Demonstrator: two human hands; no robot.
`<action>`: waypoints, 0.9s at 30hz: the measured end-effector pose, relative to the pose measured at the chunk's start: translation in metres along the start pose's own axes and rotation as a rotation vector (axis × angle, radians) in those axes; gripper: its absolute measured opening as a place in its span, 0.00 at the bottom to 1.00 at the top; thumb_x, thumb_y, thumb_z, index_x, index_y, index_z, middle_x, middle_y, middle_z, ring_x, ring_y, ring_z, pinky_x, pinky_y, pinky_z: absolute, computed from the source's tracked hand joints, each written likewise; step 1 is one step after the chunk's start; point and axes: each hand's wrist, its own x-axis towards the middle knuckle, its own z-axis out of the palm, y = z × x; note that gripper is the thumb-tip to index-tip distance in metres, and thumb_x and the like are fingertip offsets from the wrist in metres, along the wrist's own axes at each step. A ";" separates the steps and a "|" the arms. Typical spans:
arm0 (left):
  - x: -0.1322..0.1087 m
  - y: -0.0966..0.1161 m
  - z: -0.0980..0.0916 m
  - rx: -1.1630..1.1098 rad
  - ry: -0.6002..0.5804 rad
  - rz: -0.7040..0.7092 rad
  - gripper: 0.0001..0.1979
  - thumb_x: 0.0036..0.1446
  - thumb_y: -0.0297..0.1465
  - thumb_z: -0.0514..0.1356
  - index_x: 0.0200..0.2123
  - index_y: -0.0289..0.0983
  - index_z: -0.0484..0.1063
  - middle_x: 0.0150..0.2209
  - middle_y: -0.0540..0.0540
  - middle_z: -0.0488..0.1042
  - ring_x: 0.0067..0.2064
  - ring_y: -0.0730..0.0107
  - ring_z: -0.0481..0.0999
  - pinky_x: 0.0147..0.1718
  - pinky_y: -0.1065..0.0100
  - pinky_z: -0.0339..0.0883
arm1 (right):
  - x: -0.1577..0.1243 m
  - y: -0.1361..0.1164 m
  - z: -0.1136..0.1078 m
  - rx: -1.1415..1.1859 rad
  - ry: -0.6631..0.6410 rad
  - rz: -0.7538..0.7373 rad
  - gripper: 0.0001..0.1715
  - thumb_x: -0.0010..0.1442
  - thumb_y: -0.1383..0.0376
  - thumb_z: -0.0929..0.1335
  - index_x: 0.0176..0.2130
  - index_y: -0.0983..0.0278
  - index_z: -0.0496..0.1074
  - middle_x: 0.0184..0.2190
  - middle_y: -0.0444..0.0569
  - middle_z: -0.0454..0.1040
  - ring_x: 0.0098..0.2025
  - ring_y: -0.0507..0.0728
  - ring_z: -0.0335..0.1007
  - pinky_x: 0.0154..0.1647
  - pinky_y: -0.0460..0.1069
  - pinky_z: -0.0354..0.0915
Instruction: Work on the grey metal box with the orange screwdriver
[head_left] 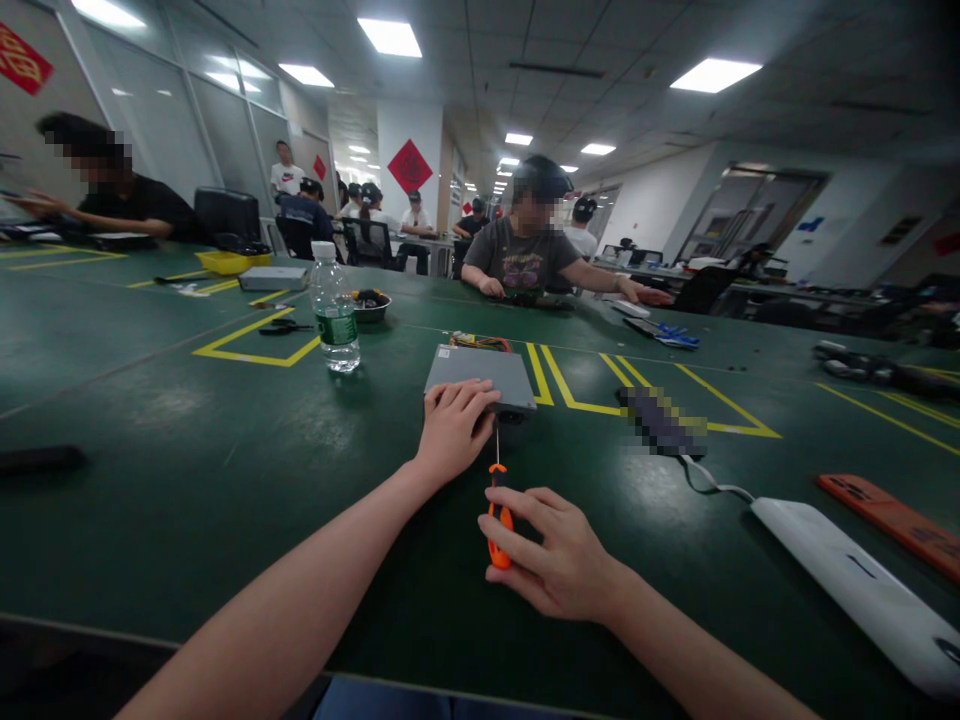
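Observation:
A grey metal computer power supply (480, 372) lies on the green table in front of me, its coloured wires (480, 343) bunched at the far side. My left hand (459, 425) grips its near left part, fingers over the top and thumb down at the front face. Between the fingers and thumb of my right hand (551, 550) is an orange and black screwdriver (500, 535). Its thin shaft points away from me, towards the front face of the power supply. Whether the tip touches a screw is too small to tell.
A water bottle (336, 310) stands left of the power supply, with a bowl (371, 305) behind it. To the right lie a phone (660, 420), a cabled white power bank (847, 590) and an orange phone (892, 520). Across the table sits a person (525, 250).

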 end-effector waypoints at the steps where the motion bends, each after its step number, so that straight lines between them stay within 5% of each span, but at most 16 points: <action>1: 0.000 0.000 0.000 -0.001 0.000 -0.001 0.12 0.58 0.30 0.55 0.46 0.45 0.66 0.52 0.52 0.70 0.55 0.65 0.65 0.52 0.58 0.48 | -0.001 0.000 0.001 0.006 0.012 0.005 0.16 0.60 0.60 0.63 0.46 0.67 0.66 0.45 0.61 0.70 0.43 0.59 0.69 0.38 0.52 0.68; 11: 0.000 0.000 0.000 -0.003 0.003 -0.012 0.12 0.58 0.30 0.55 0.46 0.45 0.67 0.52 0.52 0.70 0.55 0.65 0.64 0.53 0.57 0.48 | -0.001 -0.002 0.001 -0.023 -0.021 0.041 0.19 0.63 0.57 0.61 0.48 0.65 0.66 0.46 0.61 0.69 0.41 0.59 0.70 0.35 0.52 0.69; 17: 0.000 0.000 -0.001 -0.007 0.000 -0.006 0.12 0.58 0.30 0.55 0.46 0.44 0.67 0.52 0.51 0.70 0.55 0.65 0.65 0.53 0.57 0.49 | -0.003 -0.002 0.004 -0.002 0.070 0.063 0.20 0.60 0.53 0.64 0.42 0.69 0.66 0.42 0.61 0.70 0.40 0.58 0.70 0.36 0.50 0.70; 24: 0.000 0.000 0.000 -0.010 0.004 -0.003 0.12 0.59 0.30 0.55 0.46 0.45 0.67 0.52 0.51 0.70 0.55 0.65 0.65 0.53 0.57 0.48 | 0.002 -0.003 -0.001 -0.012 -0.062 0.045 0.20 0.63 0.57 0.60 0.49 0.66 0.65 0.46 0.62 0.68 0.44 0.61 0.70 0.37 0.53 0.70; 27: 0.000 0.000 0.000 -0.004 -0.006 -0.005 0.12 0.58 0.30 0.55 0.46 0.45 0.67 0.52 0.51 0.70 0.55 0.65 0.64 0.53 0.57 0.49 | 0.000 -0.003 0.000 -0.023 0.018 0.053 0.19 0.62 0.56 0.61 0.46 0.67 0.65 0.44 0.63 0.70 0.40 0.59 0.72 0.33 0.51 0.70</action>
